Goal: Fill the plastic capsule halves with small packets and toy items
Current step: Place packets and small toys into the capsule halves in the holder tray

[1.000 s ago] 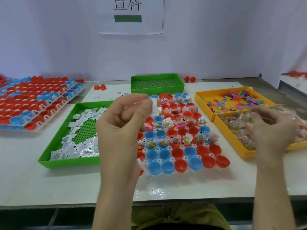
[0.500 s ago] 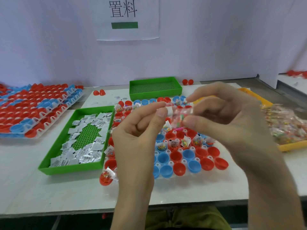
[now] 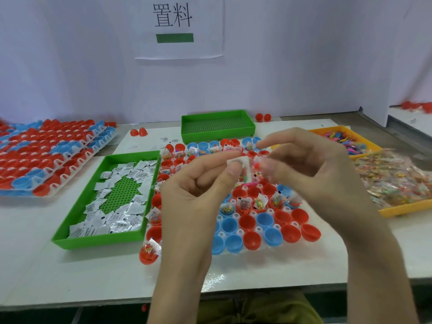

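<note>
A pale wall with a paper sign (image 3: 178,26) stood behind the white table (image 3: 70,277), and on the table sat the capsule tray (image 3: 264,230), a white grid of red and blue halves. Both hands were raised above its middle. The left hand (image 3: 194,202) pinched a small packet (image 3: 243,161) between thumb and forefinger, with a clear bag (image 3: 244,175) of coloured bits showing just beneath it. The right hand (image 3: 315,178) curled its fingers toward the same bundle, but it was too blurred to tell whether it gripped anything. This looked like the pairing step, with items gathered before a drop. The next move would call for lowering them into an empty half. The tray's far rows held packets and bags, while its near rows sat empty. Left of the capsule tray, a green tray (image 3: 98,239) held white packets. Behind it stood a second green tray (image 3: 217,127) with nothing visible inside. To its right, one orange tray (image 3: 327,130) held bright toy bits and another orange tray (image 3: 402,210) held clear bags. A loose red half (image 3: 149,252), already filled, lay off its near left corner.
</note>
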Tool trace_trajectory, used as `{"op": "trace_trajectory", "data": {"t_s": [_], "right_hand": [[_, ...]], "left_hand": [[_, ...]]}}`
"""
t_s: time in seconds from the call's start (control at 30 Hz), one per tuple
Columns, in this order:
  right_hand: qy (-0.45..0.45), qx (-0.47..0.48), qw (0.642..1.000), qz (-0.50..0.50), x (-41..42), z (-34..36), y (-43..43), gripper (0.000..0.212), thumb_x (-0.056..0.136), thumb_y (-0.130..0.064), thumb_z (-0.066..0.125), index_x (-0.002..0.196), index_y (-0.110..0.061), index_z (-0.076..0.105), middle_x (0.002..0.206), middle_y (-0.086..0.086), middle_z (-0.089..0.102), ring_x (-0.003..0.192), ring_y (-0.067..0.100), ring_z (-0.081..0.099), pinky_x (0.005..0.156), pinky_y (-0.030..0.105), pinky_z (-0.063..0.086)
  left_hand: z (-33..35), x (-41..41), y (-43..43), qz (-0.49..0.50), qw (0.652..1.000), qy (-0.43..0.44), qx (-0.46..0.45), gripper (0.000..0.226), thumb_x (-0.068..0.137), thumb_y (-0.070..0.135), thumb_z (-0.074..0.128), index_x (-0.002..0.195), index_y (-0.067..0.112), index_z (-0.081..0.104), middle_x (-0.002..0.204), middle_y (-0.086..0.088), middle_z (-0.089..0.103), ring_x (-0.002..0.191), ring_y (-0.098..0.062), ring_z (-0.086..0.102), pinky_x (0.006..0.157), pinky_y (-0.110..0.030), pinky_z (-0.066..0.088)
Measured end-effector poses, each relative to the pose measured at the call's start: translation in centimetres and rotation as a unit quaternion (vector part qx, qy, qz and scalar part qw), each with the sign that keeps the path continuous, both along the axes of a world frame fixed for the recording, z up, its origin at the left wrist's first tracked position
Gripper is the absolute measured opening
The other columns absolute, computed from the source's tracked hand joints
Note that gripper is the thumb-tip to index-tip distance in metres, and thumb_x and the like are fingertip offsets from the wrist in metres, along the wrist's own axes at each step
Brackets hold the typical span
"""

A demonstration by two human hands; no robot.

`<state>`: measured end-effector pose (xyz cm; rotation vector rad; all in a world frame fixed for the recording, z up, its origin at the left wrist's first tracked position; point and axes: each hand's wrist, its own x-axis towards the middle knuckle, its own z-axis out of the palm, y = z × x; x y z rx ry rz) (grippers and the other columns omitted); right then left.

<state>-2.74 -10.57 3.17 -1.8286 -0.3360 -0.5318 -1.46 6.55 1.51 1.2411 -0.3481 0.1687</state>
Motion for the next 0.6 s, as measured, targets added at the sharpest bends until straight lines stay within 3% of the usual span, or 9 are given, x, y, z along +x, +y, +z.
{"op": "trace_trajectory", "data": {"t_s": [0.1,0.17,0.27,0.43,0.6], "right_hand": [[-0.001,0.039,0.993,-0.114,1.1,-1.2,-3.6,0.01,0.091,-0.017,0.071,0.097,-0.023,0.073,0.077,-0.001,0.073,0.065,0.011,0.065,0.068,0.018,0.053],[0.011,0.043,0.976,-0.215,2.2,-2.0,-6.6,0.02,0.093,-0.008,0.065,0.092,-0.026,0.073,0.076,-0.005,0.073,0.064,0.009,0.063,0.062,0.016,0.052],[0.055,0.022,0.949,-0.31,5.1,-3.1,-10.6,0.019,0.092,-0.013,0.063,0.093,-0.027,0.075,0.077,-0.008,0.072,0.071,0.01,0.064,0.057,0.016,0.046],[0.188,-0.195,0.91,-0.315,12.6,-3.8,-14.7,0.022,0.092,-0.014,0.067,0.113,-0.01,0.073,0.114,0.011,0.071,0.103,0.023,0.062,0.085,0.03,0.044],[0.284,-0.352,0.841,-0.298,17.1,-5.3,-15.8,0.038,0.09,-0.03,0.07,0.123,-0.011,0.066,0.126,0.014,0.066,0.116,0.03,0.06,0.097,0.045,0.05]], "left_hand": [[0.2,0.3,0.8,0.036,0.999,0.004,-0.03,0.023,0.068,0.034,0.077,0.09,0.027,0.082,0.083,-0.002,0.079,0.082,-0.011,0.075,0.074,-0.017,0.055],[0.3,0.5,1.3,0.049,0.998,0.006,-0.037,0.024,0.068,0.036,0.077,0.09,0.027,0.082,0.084,-0.001,0.079,0.082,-0.011,0.074,0.073,-0.017,0.055],[0.2,0.6,1.8,0.059,0.997,0.009,-0.04,0.024,0.067,0.035,0.077,0.088,0.026,0.081,0.084,-0.001,0.079,0.082,-0.009,0.074,0.072,-0.016,0.055],[0.4,0.7,2.0,0.066,0.997,0.01,-0.042,0.024,0.065,0.038,0.076,0.087,0.03,0.082,0.084,0.001,0.079,0.081,-0.008,0.074,0.071,-0.015,0.054],[0.4,0.9,2.2,0.077,0.996,0.012,-0.047,0.022,0.066,0.037,0.076,0.086,0.031,0.081,0.082,0.002,0.079,0.081,-0.008,0.074,0.073,-0.016,0.054]]}}
